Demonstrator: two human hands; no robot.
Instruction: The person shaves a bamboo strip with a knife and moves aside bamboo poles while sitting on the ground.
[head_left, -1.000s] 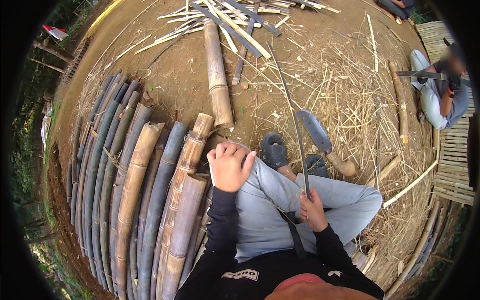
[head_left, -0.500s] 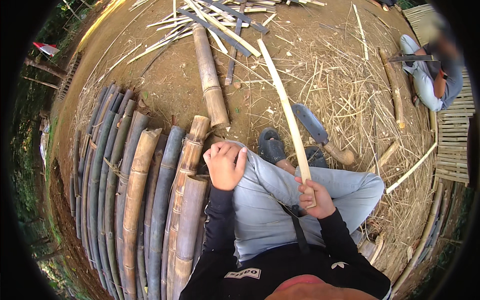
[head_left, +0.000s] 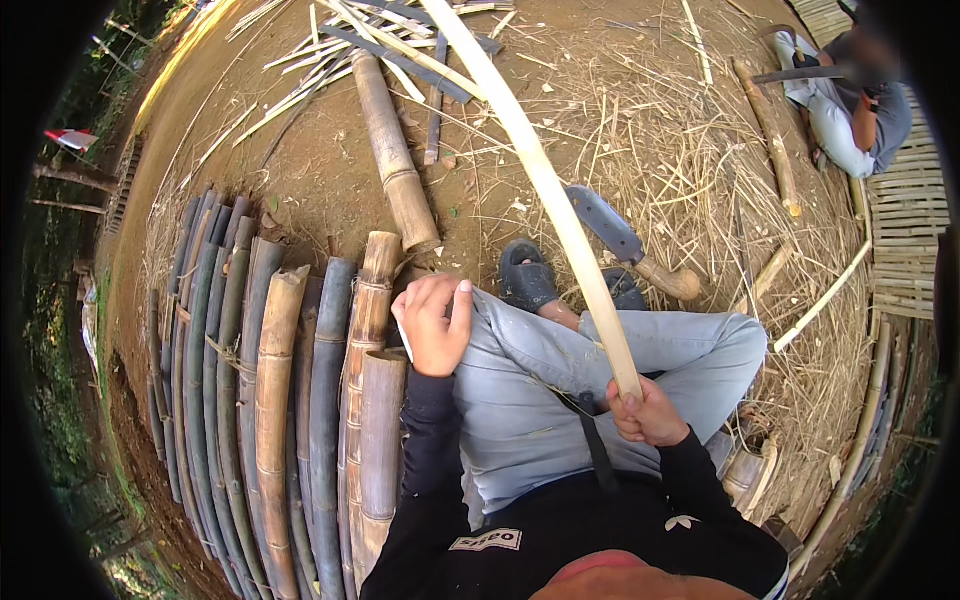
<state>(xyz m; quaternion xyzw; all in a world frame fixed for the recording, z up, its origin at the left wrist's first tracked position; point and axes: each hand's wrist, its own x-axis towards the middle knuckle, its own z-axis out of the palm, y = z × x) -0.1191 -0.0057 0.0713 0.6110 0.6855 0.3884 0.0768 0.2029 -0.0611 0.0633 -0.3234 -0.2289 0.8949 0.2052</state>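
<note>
A long pale bamboo strip (head_left: pixel 545 185) rises at a slant from my right hand (head_left: pixel 650 415), which is closed around its lower end above my lap. My left hand (head_left: pixel 435 320) rests over my left knee, thumb apart from the bent fingers, holding nothing that I can see. Beyond my right leg a machete (head_left: pixel 606 225) with a dark, broad blade and a wooden handle lies on the ground. The strip passes just left of its blade and crosses over my right shin. My sandals (head_left: pixel 527 278) show beyond my crossed legs.
Upright bamboo poles (head_left: pixel 275 400) crowd my left side. A thick bamboo length (head_left: pixel 400 165) lies ahead, near a pile of split strips (head_left: pixel 385 45). Shavings (head_left: pixel 680 150) cover the ground to the right. A co-worker (head_left: pixel 860 110) sits at far right by a slatted bamboo platform (head_left: pixel 905 240), holding a long blade.
The bamboo strip has swung upward and toward me, its far end now reaching the top edge. My right hand has shifted slightly right and lower; my left hand stays on the knee.
</note>
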